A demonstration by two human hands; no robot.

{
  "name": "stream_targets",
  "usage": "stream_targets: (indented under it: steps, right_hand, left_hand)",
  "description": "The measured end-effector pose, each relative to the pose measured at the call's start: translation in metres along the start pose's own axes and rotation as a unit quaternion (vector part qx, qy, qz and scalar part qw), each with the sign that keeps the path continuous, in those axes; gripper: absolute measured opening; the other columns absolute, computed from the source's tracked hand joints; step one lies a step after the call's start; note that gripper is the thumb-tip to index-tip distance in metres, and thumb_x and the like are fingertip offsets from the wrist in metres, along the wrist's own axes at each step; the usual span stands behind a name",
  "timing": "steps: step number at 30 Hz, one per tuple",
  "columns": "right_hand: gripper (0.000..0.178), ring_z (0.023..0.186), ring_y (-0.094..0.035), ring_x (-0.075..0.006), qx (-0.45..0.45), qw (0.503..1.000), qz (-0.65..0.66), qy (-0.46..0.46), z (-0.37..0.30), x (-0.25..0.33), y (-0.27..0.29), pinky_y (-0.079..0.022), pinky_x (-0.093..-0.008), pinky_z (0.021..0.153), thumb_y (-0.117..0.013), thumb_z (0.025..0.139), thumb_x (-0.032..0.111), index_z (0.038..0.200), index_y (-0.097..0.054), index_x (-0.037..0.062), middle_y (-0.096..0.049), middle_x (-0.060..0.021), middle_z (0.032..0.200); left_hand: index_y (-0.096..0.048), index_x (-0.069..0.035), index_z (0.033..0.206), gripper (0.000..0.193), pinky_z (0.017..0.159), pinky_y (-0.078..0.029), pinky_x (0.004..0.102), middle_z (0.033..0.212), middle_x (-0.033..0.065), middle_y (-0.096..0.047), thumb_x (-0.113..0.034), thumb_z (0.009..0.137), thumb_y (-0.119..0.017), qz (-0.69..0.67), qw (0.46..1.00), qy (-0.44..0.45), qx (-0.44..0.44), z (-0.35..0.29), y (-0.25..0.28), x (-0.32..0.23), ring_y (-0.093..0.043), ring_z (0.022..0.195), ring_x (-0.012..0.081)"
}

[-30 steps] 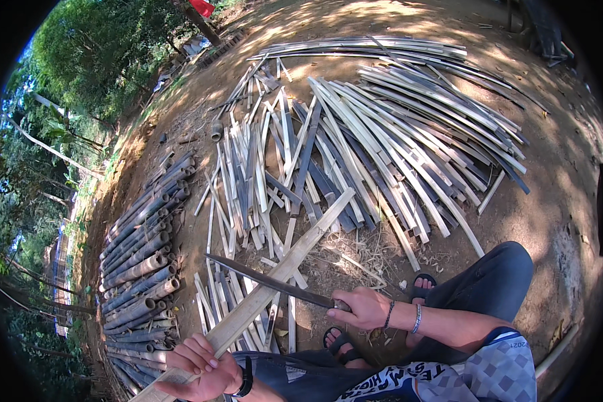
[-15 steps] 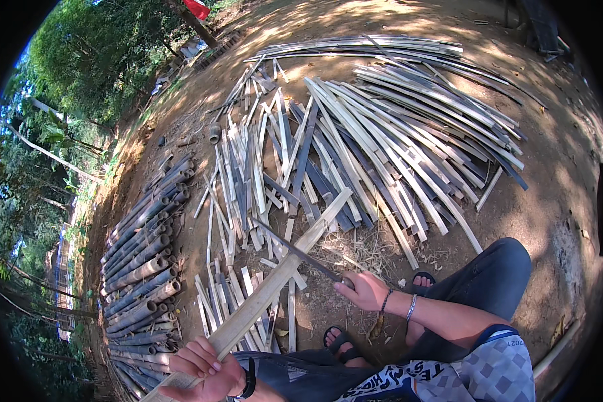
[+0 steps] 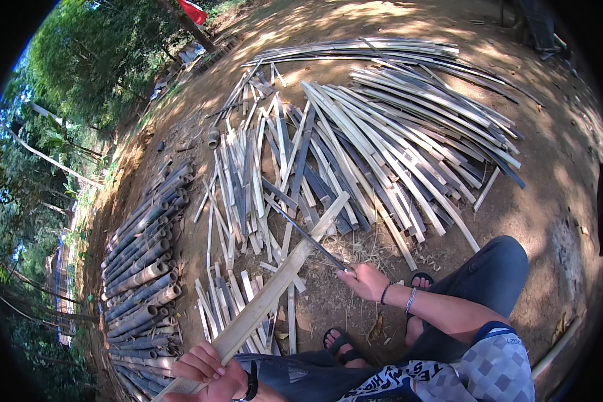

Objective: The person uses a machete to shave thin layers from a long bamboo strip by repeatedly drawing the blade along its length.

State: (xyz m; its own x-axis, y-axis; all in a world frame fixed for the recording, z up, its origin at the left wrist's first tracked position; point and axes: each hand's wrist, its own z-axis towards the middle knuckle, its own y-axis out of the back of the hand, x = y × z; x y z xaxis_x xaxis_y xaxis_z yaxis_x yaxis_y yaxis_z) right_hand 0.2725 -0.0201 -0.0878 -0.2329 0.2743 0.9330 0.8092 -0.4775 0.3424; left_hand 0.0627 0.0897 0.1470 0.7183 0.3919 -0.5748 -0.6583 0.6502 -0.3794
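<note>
In my left hand (image 3: 206,374), at the lower left, the fingers wrap round the near part of a long split bamboo slat (image 3: 264,291). The slat slants up and away to the right, its pale face upward. My right hand (image 3: 366,281) is closed round the handle of a long knife (image 3: 309,237), like a machete, with a thin dark blade. The blade crosses the slat near its far end and points to the upper left. Whether the edge touches the slat I cannot tell.
A wide fan of split bamboo strips (image 3: 395,147) covers the ground ahead. Round bamboo poles (image 3: 144,275) are stacked at the left. Pale shavings (image 3: 375,244) lie beyond my right hand. My bent leg (image 3: 479,278) is at the right.
The knife has moved up and away, nearer the slat's far end, and its blade is tilted a little more steeply. My left hand, still round the slat, has shifted slightly right.
</note>
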Motion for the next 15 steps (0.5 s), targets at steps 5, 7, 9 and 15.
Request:
stream_targets:
  steps: [5,7,9,15]
  right_hand:
    - [0.05,0.055,-0.058,-0.0396,0.098,0.992,0.024,0.076,-0.033,0.052,0.002,-0.045,-0.0464,0.055,-0.05,0.093,0.047,0.084,-0.058,-0.0012,-0.053,-0.0204,0.054]
    - [0.05,0.056,-0.058,-0.0385,0.119,0.989,0.012,0.089,-0.034,0.055,0.002,-0.046,-0.0455,0.056,-0.05,0.093,0.048,0.083,-0.057,-0.001,-0.054,-0.0208,0.055]
    - [0.05,0.056,-0.059,-0.0377,0.036,0.999,0.025,0.011,-0.022,0.017,-0.002,-0.046,-0.0447,0.056,-0.05,0.093,0.047,0.083,-0.057,-0.0011,-0.055,-0.0208,0.056]
    - [0.048,0.055,-0.06,-0.0376,0.043,0.999,0.028,0.008,-0.019,0.025,0.004,-0.046,-0.0449,0.053,-0.051,0.093,0.046,0.083,-0.057,-0.0012,-0.055,-0.0191,0.055]
  left_hand:
    - [-0.032,-0.014,0.056,0.058,0.046,-0.024,0.0219,0.046,-0.0013,-0.031,-0.057,0.095,-0.037,0.02,1.0,-0.003,0.007,0.0,0.002,-0.005,-0.028,0.039,0.0089]
    - [-0.032,-0.014,0.056,0.059,0.046,-0.024,0.0219,0.046,-0.0012,-0.032,-0.057,0.095,-0.037,0.016,1.0,-0.007,0.01,-0.004,0.0,-0.005,-0.029,0.038,0.0089]
    - [-0.032,-0.014,0.055,0.059,0.046,-0.024,0.022,0.045,-0.0012,-0.032,-0.058,0.095,-0.037,0.002,0.999,-0.001,0.034,-0.011,-0.007,-0.001,-0.03,0.038,0.009]
    - [-0.033,-0.014,0.055,0.06,0.045,-0.024,0.0225,0.044,-0.0012,-0.032,-0.059,0.094,-0.037,0.011,0.997,-0.016,0.073,-0.01,-0.003,0.0,-0.03,0.037,0.0093]
